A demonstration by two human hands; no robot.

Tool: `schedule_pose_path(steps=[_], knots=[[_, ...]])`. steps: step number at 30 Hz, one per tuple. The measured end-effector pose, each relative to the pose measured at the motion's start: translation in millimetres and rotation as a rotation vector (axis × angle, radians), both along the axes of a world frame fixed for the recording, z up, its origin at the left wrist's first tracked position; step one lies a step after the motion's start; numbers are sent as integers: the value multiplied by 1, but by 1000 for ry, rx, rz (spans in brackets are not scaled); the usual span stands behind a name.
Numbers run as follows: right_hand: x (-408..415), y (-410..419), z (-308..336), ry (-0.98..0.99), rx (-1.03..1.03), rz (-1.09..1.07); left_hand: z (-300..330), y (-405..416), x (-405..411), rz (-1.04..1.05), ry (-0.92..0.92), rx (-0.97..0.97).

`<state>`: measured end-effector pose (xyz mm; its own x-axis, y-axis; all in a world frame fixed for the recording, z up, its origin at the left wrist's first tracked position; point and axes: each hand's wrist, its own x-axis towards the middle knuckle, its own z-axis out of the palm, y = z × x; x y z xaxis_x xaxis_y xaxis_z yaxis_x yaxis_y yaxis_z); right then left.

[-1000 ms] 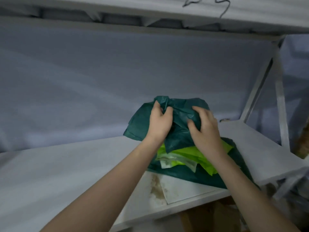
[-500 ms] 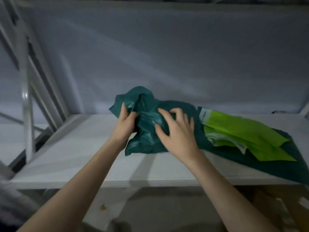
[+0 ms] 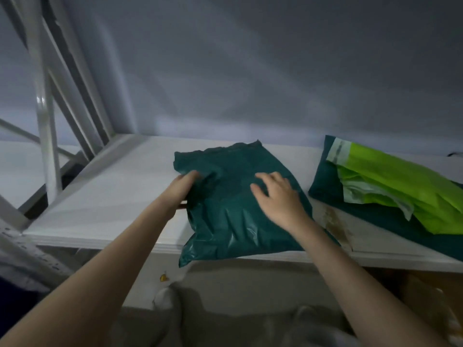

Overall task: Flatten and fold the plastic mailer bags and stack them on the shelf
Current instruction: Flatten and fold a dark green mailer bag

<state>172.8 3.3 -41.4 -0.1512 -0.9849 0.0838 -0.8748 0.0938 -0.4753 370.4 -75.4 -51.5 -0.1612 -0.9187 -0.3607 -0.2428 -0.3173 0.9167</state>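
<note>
Item: dark green mailer bag (image 3: 233, 196), lying on the white shelf (image 3: 112, 196), near corner overhanging the edge.
I see my left hand (image 3: 181, 187) gripping its left edge; right hand (image 3: 278, 196) flat on top, fingers spread. Pile of mailers (image 3: 390, 189) right.

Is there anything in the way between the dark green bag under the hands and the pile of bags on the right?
Nothing visible. The dark green bag lies on the shelf under both hands, and only a bare, stained strip of shelf separates it from the pile of bags.
</note>
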Motion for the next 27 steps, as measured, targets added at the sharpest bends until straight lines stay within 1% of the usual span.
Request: schedule_pose_path(steps=[4, 7, 15, 18, 23, 27], knots=[[-34, -29, -5, -92, -4, -103, -14, -32, -1, 119, -39, 10], [-53, -48, -6, -162, 33, -167, -24, -47, 1, 183, -68, 13], [-89, -72, -31, -424, 98, -314, -37, -77, -1, 208, -102, -112], [-99, -76, -38, -505, 49, -389, -40, -83, -3, 215, -119, -167], [-105, -79, -41, -473, -33, -430, -41, -85, -9, 230, -198, -325], [-112, -74, -41, -447, -109, -373, -41, -86, -8, 235, -207, -414]])
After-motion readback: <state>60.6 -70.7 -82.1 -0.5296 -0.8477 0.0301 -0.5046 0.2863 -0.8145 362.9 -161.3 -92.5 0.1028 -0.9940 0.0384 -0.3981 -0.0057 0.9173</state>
